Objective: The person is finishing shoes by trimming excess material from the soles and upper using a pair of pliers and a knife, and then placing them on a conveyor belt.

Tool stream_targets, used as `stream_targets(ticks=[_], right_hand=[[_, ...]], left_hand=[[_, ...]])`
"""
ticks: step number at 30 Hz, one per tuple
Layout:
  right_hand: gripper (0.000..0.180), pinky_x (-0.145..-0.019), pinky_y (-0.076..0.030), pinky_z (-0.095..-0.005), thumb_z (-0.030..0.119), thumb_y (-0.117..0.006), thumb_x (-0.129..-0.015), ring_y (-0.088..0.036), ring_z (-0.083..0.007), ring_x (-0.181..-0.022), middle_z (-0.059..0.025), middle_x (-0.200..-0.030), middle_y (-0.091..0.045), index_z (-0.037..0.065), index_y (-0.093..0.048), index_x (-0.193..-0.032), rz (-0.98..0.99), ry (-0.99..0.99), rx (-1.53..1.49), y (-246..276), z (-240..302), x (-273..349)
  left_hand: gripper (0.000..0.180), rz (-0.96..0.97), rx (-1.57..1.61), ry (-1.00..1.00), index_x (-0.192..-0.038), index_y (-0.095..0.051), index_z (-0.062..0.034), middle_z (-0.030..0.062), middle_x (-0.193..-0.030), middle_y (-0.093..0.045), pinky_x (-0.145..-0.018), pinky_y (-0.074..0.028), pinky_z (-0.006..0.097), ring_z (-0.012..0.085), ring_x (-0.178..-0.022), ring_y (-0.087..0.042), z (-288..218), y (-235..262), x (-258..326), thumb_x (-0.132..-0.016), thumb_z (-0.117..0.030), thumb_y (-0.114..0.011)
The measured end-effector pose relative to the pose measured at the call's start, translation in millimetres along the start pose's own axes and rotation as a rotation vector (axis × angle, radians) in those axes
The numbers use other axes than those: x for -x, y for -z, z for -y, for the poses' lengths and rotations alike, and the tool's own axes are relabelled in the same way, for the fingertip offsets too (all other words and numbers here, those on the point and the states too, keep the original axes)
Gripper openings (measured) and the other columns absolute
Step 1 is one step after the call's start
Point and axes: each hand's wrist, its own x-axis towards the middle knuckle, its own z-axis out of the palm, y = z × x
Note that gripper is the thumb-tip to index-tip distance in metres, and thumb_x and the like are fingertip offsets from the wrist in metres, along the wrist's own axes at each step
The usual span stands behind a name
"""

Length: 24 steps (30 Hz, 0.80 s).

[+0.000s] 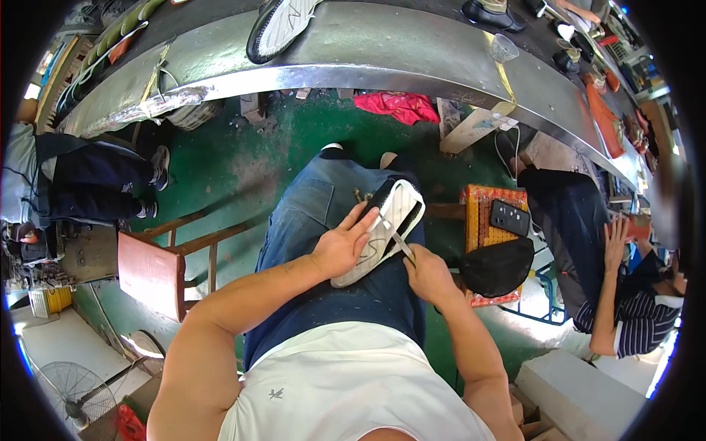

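Across my lap lies a white shoe [379, 253] with dark line markings and a black inner edge. My left hand [346, 241] grips its left side, fingers closed along the edge of the opening. In my right hand [430, 275], a thin, flat metal tool [398, 239], like a narrow blade, slants up and left over the shoe. Its tip reaches close to my left fingertips. I cannot tell exactly what kind of tool it is.
A metal-edged bench [368, 44] runs ahead, bearing another white shoe [283, 28]. To my right, a stool [482, 213] holds a black phone [509, 217] and a black cap-like item [498, 266]. A wooden chair [152, 273] stands left. Co-workers sit on both sides.
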Motion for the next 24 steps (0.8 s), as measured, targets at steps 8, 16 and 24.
stream_targets(ticks=[8,16,24], right_hand=[[0.029,-0.077,-0.051,-0.0525,0.028,-0.058,-0.101,-0.066,-0.0469,-0.086,-0.0266,-0.087,-0.068,-0.001,-0.058,-0.104,0.068,-0.039,-0.198,31,7,-40],[0.037,-0.079,-0.051,-0.0552,0.035,-0.050,-0.105,-0.066,-0.0477,-0.089,-0.0281,-0.092,-0.068,-0.001,-0.057,-0.101,0.197,-0.090,-0.045,32,1,-44],[0.038,-0.076,-0.053,-0.0487,0.035,-0.049,-0.106,-0.067,-0.0437,-0.082,-0.0234,-0.084,-0.068,-0.002,-0.058,-0.105,0.220,-0.099,-0.114,7,9,-13]], left_hand=[[0.060,0.456,-0.121,0.235,-0.160,-0.028,-0.0274,0.0276,-0.157,-0.034,-0.087,-0.058,0.049,0.0487,-0.099,-0.068,-22,30,-27,-0.104,-0.033,-0.048],[0.065,0.101,0.190,0.447,-0.158,-0.032,-0.0072,0.0304,-0.146,-0.050,-0.099,-0.053,0.041,0.0423,-0.114,-0.066,-16,12,16,-0.102,-0.033,-0.054],[0.096,0.444,0.241,0.449,-0.159,-0.020,-0.0054,0.0356,-0.127,-0.062,-0.101,-0.050,0.044,0.0452,-0.116,-0.064,-11,29,25,-0.084,-0.031,-0.074]])
